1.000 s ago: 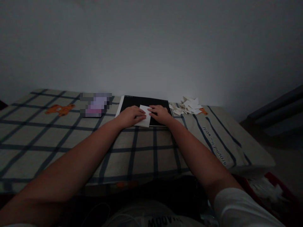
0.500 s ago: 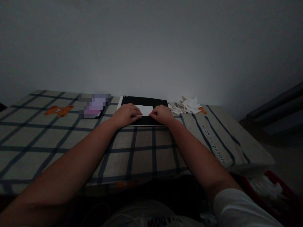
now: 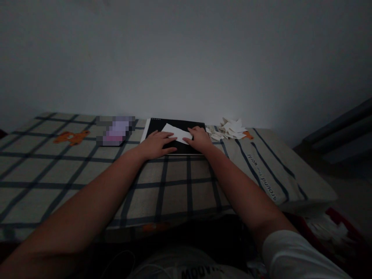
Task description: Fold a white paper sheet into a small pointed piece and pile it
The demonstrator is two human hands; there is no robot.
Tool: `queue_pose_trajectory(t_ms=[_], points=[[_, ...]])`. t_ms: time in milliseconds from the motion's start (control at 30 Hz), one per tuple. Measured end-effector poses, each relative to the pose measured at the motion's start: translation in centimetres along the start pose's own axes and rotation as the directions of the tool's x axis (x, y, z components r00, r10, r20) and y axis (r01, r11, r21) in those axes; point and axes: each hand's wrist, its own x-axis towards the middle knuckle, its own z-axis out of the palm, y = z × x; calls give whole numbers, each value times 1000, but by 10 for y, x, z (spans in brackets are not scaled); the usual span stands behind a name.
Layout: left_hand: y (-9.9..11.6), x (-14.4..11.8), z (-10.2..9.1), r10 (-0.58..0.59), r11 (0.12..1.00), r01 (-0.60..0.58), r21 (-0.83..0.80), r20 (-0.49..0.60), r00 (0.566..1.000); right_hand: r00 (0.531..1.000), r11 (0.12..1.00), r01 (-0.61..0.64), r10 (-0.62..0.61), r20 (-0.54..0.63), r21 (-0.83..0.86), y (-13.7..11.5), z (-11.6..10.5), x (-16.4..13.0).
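A small white piece of paper (image 3: 172, 130) lies slanted on a black-covered notepad (image 3: 157, 123) with a row of holes along its far edge. My left hand (image 3: 157, 144) rests over the notepad's left side, fingers spread, with the fingertips touching the paper and the thumb apart on the black cover. At the paper's right end, my right hand (image 3: 201, 139) has the corner between its thumb and fingers. Just beyond the right hand is a heap of white paper pieces (image 3: 232, 128), some of them folded or crumpled.
A checked cloth (image 3: 177, 186) covers the table, which stands against a pale wall (image 3: 186, 58). To the left lies a flat purple and pink object (image 3: 117, 130), blurred out. Below the table's right end, a red container (image 3: 340, 217) has whitish stuff in it.
The paper has turned from lying straight to a slant, its left end now farther away. My left fingers have spread out from their hold on it.
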Motion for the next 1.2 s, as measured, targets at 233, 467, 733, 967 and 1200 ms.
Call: queue_pose_trajectory(t_ms=[233,467,733,967,1200], points=[[5,-1,-2,-85,996,85,5,50,995,1000,998,-27,27,-1,65,5,2,3],[6,0,2,-98,992,99,77,-23,995,994,984,-33,50,-93,174,8,8,7],[8,-1,2,-117,991,118,65,-11,993,991,962,-59,89,-102,265,5,5,8],[10,-1,0,-87,995,87,40,10,996,983,961,-170,181,-31,219,2,-1,5],[7,-1,2,-82,996,81,19,9,997,997,968,-38,55,-60,249,2,2,5]])
